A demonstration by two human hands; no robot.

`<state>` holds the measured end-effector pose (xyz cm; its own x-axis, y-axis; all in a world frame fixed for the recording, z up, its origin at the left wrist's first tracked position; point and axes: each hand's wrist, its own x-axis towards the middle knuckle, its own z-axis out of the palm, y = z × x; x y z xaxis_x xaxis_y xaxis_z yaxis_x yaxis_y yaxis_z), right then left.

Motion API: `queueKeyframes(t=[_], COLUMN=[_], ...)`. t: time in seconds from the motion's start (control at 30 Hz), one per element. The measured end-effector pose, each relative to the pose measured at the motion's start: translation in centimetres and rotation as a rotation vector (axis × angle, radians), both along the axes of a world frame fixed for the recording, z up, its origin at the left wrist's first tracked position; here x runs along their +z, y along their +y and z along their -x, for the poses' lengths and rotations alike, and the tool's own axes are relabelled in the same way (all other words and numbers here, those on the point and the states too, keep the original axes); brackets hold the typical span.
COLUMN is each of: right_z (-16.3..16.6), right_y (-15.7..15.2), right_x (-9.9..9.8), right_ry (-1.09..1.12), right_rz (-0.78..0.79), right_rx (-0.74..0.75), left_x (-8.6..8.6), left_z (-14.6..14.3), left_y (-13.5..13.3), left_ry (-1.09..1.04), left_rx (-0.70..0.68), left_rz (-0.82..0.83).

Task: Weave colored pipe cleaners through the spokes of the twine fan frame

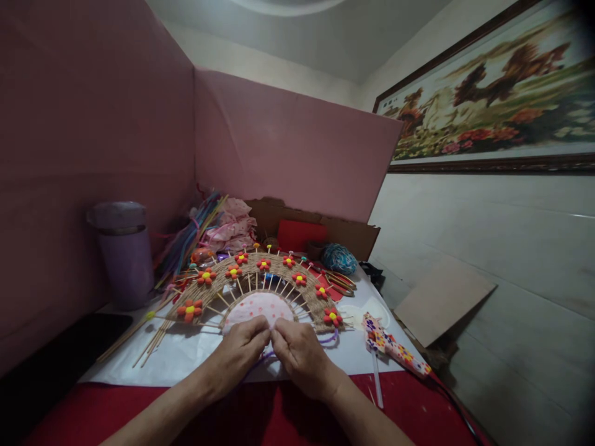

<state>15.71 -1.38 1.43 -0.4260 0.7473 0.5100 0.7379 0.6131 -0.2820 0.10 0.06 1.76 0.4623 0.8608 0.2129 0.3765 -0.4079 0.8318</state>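
Observation:
A half-round woven fan of sticks and twine, dotted with several red and orange flowers, lies on white paper. Its centre is a pink dotted half-disc. My left hand and my right hand meet at the lower edge of that half-disc, fingers pinched together. A purple strand curls out beside my right hand and runs under both hands. What the fingertips grip is too small to see clearly.
A lilac lidded tumbler stands at the left. Coloured sticks and pink cloth lie behind the fan, with a cardboard box, a blue yarn ball and scissors. A flowered glue gun lies right. Pink panels wall the table.

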Motion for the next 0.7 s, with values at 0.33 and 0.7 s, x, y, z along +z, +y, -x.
queueKeyframes(t=[0.33, 0.7], right_z=[0.3, 0.8], right_y=[0.3, 0.1], right_x=[-0.8, -1.5], right_ry=[0.095, 0.210], right_rz=[0.073, 0.195], right_rx=[0.026, 0.052], left_x=[-0.7, -1.3], left_z=[-0.4, -0.8], left_y=[-0.9, -1.4], left_ry=[0.011, 0.083], left_rx=[0.052, 0.133], left_rz=[-0.064, -0.137])
